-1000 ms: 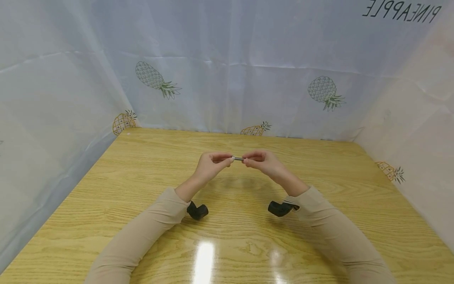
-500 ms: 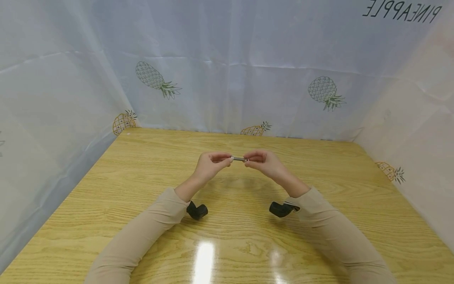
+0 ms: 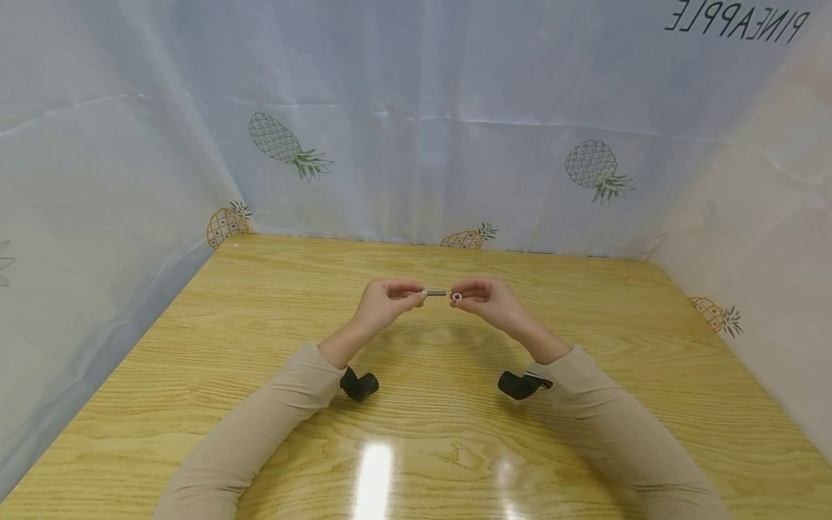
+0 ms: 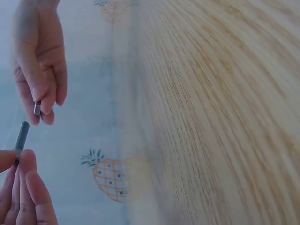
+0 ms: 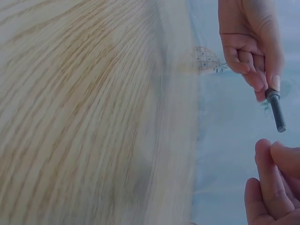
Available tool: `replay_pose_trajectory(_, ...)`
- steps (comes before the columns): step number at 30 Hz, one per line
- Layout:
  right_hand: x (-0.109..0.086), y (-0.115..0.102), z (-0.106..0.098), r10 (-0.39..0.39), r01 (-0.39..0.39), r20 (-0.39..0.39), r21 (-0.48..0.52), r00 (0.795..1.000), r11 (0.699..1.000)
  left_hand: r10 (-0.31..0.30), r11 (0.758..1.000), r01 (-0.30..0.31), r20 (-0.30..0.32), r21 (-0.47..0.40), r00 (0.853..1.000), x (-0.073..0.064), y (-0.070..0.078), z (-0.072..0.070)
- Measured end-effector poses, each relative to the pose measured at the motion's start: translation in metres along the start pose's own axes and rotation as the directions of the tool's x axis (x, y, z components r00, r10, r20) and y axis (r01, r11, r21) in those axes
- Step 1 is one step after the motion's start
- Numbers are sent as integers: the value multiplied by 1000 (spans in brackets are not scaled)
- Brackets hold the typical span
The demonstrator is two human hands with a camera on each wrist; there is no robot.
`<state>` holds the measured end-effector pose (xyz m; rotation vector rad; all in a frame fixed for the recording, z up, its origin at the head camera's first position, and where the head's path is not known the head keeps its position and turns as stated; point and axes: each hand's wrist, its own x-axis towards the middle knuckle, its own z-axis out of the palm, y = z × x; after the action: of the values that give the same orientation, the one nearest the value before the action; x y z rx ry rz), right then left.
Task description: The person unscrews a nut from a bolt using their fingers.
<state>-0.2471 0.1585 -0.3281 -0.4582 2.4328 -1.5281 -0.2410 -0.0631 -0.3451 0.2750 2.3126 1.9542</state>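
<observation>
My left hand (image 3: 385, 303) pinches a metal bolt (image 3: 436, 293) by its head end, so the threaded shank points toward my right hand (image 3: 495, 300). Between the right thumb and fingertips I hold a small nut (image 3: 457, 297), its hole turned toward the head camera. A short gap separates the nut from the bolt's tip. In the right wrist view the bolt's thread (image 5: 279, 117) shows plainly below the left thumb, while the nut is hidden by the right fingers. The left wrist view shows the nut (image 4: 37, 108) edge-on at the right fingertips.
Both hands are raised over a wood-grain table (image 3: 416, 433). A pale curtain (image 3: 416, 144) printed with pineapples hangs behind it and along both sides. Black curved pieces (image 3: 360, 387) stick out at both sleeve cuffs.
My right hand has drawn slightly to the right, away from the bolt, with the nut now apart from its tip and tilted to show its hole. The left hand stays nearly still.
</observation>
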Motion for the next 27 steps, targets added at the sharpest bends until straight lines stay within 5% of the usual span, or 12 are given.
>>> replay_pose_trajectory(13, 0, 13, -7, 4, -4, 1, -37, 1000, 999, -4, 993, -1, 39, 118, 999, 5, -6, -4)
replay_pose_trajectory(27, 2, 26, -14, -4, 5, 8, -113, 1000, 994, -62, 954, 22, 126, 298, 990, 12, -8, -12)
